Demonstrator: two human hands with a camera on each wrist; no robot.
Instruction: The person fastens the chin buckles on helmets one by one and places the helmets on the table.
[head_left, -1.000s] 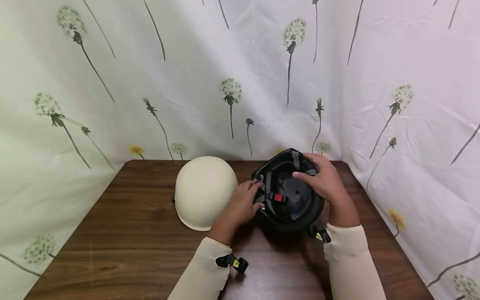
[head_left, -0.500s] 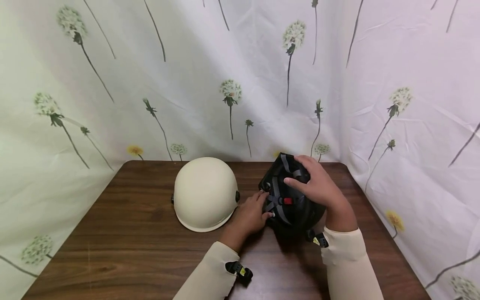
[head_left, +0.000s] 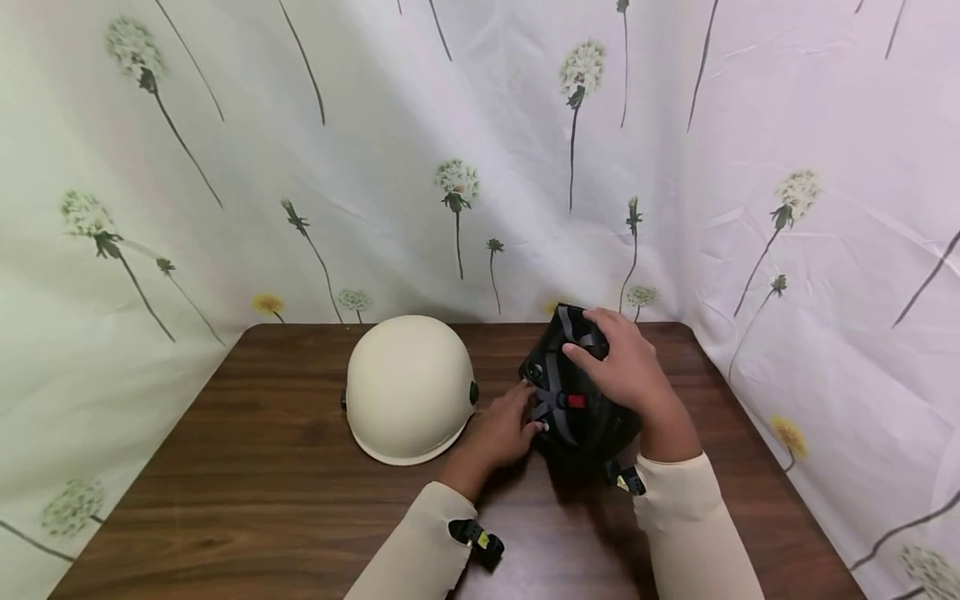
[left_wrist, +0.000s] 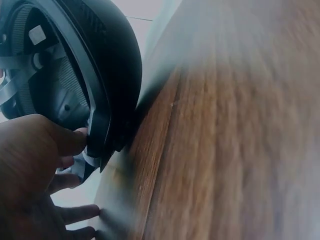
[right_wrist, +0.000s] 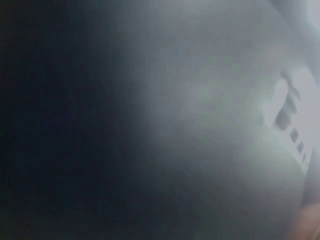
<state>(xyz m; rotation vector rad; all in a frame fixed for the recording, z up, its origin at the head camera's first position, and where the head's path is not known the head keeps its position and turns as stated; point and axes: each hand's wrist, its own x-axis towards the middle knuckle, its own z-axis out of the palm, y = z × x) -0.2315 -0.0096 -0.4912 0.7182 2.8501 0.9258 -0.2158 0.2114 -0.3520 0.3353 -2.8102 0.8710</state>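
A black helmet (head_left: 600,425) rests tilted on the wooden table, its hollow inside turned to the left. Grey straps and a red buckle (head_left: 576,401) show across the opening. My right hand (head_left: 628,360) grips the far rim, thumb on the inner side. My left hand (head_left: 498,429) holds the near left edge; in the left wrist view the thumb presses the rim of the black helmet (left_wrist: 117,60) while other fingers spread below. The right wrist view is mostly filled by a blurred dark-grey surface, with pale vents at its right.
A cream helmet (head_left: 408,387) sits dome up just left of my left hand, with black fittings at its sides. The wooden table (head_left: 247,467) ends at a flower-printed curtain (head_left: 360,150) behind and at both sides.
The black helmet has tipped over so its opening faces more to the left, and it shifted slightly right. My left hand moved right with it, away from the cream helmet.
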